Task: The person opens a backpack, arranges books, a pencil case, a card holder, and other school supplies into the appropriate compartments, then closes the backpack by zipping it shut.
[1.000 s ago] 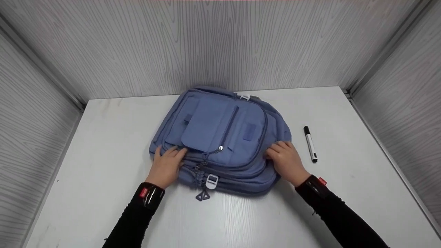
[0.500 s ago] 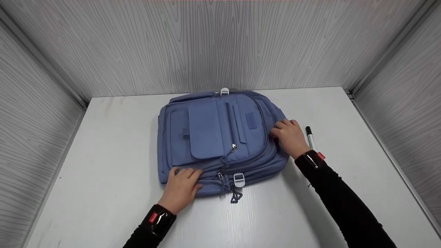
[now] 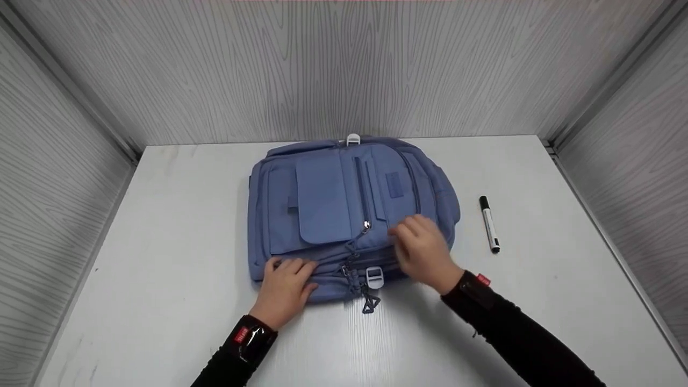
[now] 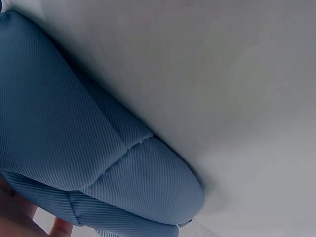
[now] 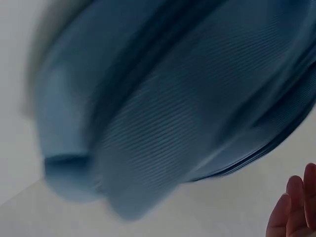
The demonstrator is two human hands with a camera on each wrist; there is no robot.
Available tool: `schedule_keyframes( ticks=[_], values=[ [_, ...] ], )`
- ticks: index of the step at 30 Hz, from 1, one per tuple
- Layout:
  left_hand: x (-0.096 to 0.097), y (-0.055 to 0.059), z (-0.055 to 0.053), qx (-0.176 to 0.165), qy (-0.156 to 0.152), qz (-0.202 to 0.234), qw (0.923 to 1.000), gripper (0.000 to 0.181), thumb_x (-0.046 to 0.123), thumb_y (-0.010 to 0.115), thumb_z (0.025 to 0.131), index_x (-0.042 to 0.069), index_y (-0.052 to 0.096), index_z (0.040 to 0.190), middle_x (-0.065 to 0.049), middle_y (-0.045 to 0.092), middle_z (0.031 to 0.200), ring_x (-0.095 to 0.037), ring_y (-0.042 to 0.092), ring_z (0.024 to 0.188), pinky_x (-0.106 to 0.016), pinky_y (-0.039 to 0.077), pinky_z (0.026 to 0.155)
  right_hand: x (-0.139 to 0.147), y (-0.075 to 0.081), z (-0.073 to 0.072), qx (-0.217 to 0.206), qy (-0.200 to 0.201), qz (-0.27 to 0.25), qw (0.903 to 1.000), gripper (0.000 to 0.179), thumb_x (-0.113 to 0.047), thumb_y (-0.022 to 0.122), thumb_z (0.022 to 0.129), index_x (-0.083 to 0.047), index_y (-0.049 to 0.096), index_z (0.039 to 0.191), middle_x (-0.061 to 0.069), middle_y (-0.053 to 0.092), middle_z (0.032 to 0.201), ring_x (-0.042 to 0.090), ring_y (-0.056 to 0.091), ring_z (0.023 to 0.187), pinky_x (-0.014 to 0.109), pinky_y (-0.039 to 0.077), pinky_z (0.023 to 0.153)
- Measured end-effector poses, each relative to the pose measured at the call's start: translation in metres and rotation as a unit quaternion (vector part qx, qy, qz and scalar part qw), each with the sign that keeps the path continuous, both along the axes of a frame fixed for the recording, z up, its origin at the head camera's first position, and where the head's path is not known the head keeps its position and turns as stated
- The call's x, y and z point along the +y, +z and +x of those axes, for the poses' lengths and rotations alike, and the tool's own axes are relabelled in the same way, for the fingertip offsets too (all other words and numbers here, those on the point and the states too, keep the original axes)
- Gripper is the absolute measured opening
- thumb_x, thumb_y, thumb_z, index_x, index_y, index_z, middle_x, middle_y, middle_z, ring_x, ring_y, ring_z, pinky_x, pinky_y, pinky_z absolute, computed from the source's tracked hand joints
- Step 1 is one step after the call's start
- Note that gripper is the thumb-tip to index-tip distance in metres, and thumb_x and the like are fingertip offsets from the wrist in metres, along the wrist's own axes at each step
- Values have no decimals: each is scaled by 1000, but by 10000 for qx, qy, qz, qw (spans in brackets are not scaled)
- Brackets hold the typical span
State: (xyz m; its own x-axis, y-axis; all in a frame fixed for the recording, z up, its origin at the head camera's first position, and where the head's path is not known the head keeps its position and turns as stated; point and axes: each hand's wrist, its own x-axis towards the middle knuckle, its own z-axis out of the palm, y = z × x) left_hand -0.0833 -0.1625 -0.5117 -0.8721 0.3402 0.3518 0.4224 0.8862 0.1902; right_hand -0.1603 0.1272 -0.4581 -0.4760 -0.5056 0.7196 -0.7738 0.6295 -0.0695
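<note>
A blue backpack [image 3: 322,199] lies on the white table with its front pocket flap upward and its top end to the right. My left hand [image 3: 282,293] grips the near side edge toward the bottom end, fingers over the fabric. In the left wrist view, fingertips [image 4: 60,228] show beside the blue ribbed fabric [image 4: 54,108]. My right hand [image 3: 424,250] hovers over the near right part of the bag. In the right wrist view its loosely bent fingers [image 5: 295,202] are apart from the blurred bag [image 5: 148,128], holding nothing. Zip pulls [image 3: 370,303] hang at the near side.
A black and white marker [image 3: 489,224] lies on the table [image 3: 548,301] right of the backpack. Grey wood-grain panels [image 3: 344,70] stand behind and on both sides. A white strap buckle [image 3: 374,277] sits on the bag's near side.
The backpack has turned so its length runs more squarely left to right, its left end nearer me. My right hand has let go of its right end and moved left and nearer.
</note>
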Motion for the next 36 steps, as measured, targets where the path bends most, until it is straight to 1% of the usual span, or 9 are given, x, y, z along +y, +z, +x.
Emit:
schedule_keyframes(
  ticks=[2,4,8,12,14,18,23,26,36],
  values=[
    [0,0,0,-8,9,34,10000,37,29,76,85,15,68,118,-2,71,108,-24,66,100,-52,42,98,-23,-1,15,-23,254,449,9987,17,-1,69,77,-8,66,92,3,64,80,20,56,72,31,47,63],
    [1,1,0,-21,8,71,10000,36,28,76,85,15,68,118,-2,71,108,-24,66,100,-52,42,98,-41,-5,27,-90,242,1010,9946,17,-6,71,80,-10,68,97,1,65,81,17,56,71,29,47,60],
    [3,1,-1,-11,1,93,10000,36,29,75,86,15,68,118,-2,70,107,-24,66,100,-52,42,96,-62,-14,39,-372,-296,1988,9789,20,-14,72,84,-12,72,104,2,68,82,18,59,72,30,50,58],
    [4,0,-1,5,33,97,9999,36,30,75,86,15,69,118,-2,70,108,-24,66,100,-52,42,96,-69,-21,43,-661,-777,2436,9645,19,-13,74,81,-13,72,100,3,69,83,19,63,75,32,53,57],
    [4,-1,-1,43,64,88,9999,36,30,75,86,16,69,118,-1,71,109,-23,66,101,-52,42,96,-70,-24,43,-736,-916,2474,9618,17,-12,73,80,-12,70,97,4,68,82,20,65,75,33,54,56],
    [4,-3,1,145,117,90,9998,36,29,76,85,17,69,118,0,70,109,-22,66,102,-51,43,95,-72,-28,44,-918,-990,2271,9645,12,-16,72,86,-8,65,92,5,68,80,20,65,73,31,55,58],
    [7,-3,1,203,249,98,9994,35,27,77,83,16,70,116,-2,70,107,-22,66,101,-50,44,94,-72,-30,47,-1377,-1020,1628,9717,21,-23,71,91,-6,64,82,7,67,74,23,65,72,32,56,66],
    [11,-2,1,285,370,124,9988,33,24,79,82,13,70,112,-4,70,103,-24,66,98,-49,46,92,-72,-31,47,-1523,-1049,1327,9737,23,-25,71,91,-6,65,79,7,66,72,23,65,70,33,55,65],
    [25,0,4,720,705,-21,9949,35,18,84,76,7,68,105,-9,66,95,-28,65,90,-46,51,87,-75,-40,45,-948,-1026,1346,9810,21,-26,76,85,-11,62,91,5,67,74,22,63,66,33,53,54]
  ],
)
